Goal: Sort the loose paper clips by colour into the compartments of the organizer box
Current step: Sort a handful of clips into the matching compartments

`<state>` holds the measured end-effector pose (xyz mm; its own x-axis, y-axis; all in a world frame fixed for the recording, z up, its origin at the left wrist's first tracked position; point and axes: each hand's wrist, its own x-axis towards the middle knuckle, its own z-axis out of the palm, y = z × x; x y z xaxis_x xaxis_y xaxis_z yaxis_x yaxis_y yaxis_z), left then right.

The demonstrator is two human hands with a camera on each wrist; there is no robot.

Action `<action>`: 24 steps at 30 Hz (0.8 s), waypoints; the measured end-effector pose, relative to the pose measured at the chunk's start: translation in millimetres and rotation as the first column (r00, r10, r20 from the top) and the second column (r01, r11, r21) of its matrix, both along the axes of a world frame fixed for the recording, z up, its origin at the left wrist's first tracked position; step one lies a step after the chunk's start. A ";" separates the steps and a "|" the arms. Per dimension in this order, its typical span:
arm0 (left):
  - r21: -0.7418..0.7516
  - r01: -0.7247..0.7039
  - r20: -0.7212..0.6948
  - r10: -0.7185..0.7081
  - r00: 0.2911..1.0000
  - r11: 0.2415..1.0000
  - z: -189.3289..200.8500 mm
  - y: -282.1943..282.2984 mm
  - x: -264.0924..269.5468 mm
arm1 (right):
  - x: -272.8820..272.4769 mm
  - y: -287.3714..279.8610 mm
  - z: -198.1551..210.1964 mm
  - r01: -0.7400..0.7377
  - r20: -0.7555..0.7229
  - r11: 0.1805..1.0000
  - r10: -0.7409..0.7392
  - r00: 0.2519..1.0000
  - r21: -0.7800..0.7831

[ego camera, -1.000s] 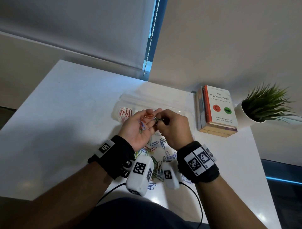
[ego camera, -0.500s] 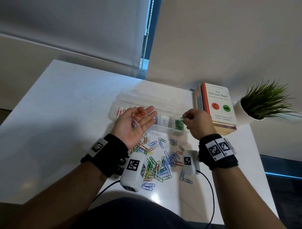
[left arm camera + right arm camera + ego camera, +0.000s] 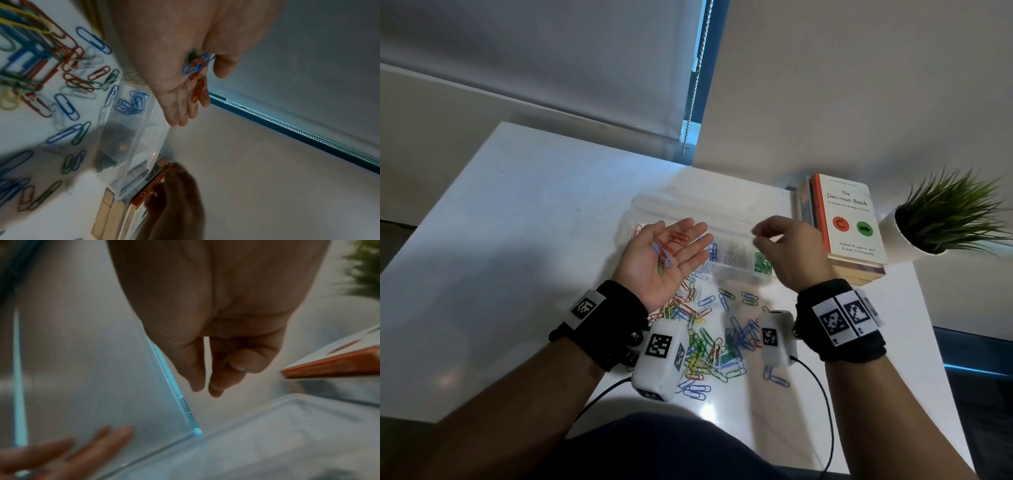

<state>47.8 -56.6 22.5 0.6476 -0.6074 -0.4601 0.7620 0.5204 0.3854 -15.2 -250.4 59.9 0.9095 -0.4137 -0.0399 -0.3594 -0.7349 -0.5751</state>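
Paper clips (image 3: 709, 342) in red, blue, green, yellow and white lie scattered in a loose pile on a white table (image 3: 500, 240), just on the near side of a clear plastic organizer box (image 3: 736, 270), between the person's two wrists. The organizer box sits across the table with its lid open toward the far side; from the head view its compartments hold sorted clips — red ones (image 3: 636, 230) at the left end, blue ones (image 3: 711, 247) beside the left fingertips, pale ones (image 3: 731, 253) next, and green ones (image 3: 762, 262) at the right end.

The left hand (image 3: 666, 255) floats palm up over the left part of the box, fingers straight and spread, carrying a small handful of clips (image 3: 666, 248) on the palm: several red, a few blue, and at least one green. The left wrist view shows the same clips (image 3: 196, 68) lying loose against the flat palm.

The right hand (image 3: 787, 250) hangs above the right end of the box, over the green compartment. Its fingers (image 3: 216, 386) are loosely curled with thumb and fingertips close together — nothing shows between them, though both views of it are blurred.

To the right of the box lies a stack of books (image 3: 846, 222), the top one titled "The Decision Book", and beyond that a potted plant (image 3: 948, 216) in a white pot.
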 end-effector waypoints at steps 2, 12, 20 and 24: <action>-0.006 0.006 -0.006 -0.006 1.000 1.000 1.5 0.7 -0.5 | 4.0 29.9 10.5 -0.110 0.087 0.991 0.103 0.991 0.077; -0.137 0.048 0.036 -0.044 0.998 0.989 8.2 15.3 -5.1 | 23.2 99.2 2.9 -0.254 0.024 0.965 0.255 0.967 -0.061; -0.085 0.066 0.022 -0.064 0.998 0.994 5.5 19.5 -0.4 | 18.9 104.3 8.9 -0.276 0.051 0.961 0.275 0.960 0.007; 0.008 0.060 -0.021 -0.059 0.998 0.998 3.5 19.2 5.6 | 20.1 110.3 8.3 -0.367 0.006 0.930 0.367 0.930 -0.039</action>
